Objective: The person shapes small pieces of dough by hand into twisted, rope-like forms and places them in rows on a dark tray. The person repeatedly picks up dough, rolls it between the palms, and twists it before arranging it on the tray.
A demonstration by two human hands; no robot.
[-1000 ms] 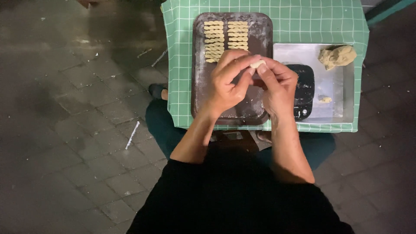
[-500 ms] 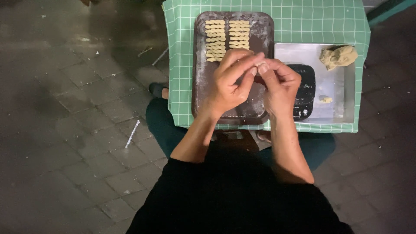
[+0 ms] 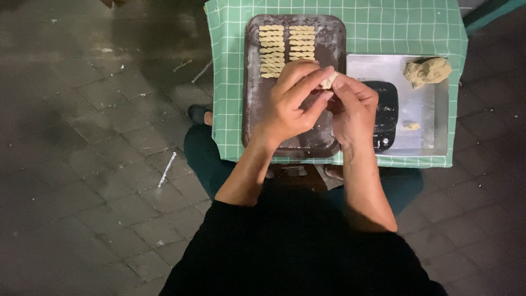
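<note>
Pale dough piece [image 3: 329, 81], small and smooth, is pinched between the fingertips of the left hand [image 3: 290, 101] and right hand [image 3: 355, 109], above the dark tray [image 3: 252, 82] near its right edge. Twisted dough strips [image 3: 286, 48] line the tray's far end.

Your left hand [image 3: 290, 104] and right hand [image 3: 353, 109] meet over the dark tray [image 3: 252, 82], and both pinch a small piece of dough [image 3: 329, 81] between the fingertips. At 12 o'clock from your hands lie two rows of twisted dough sticks [image 3: 286, 48]. At 2 o'clock, a dough lump [image 3: 427, 71] sits on the metal tray [image 3: 424, 109].
</note>
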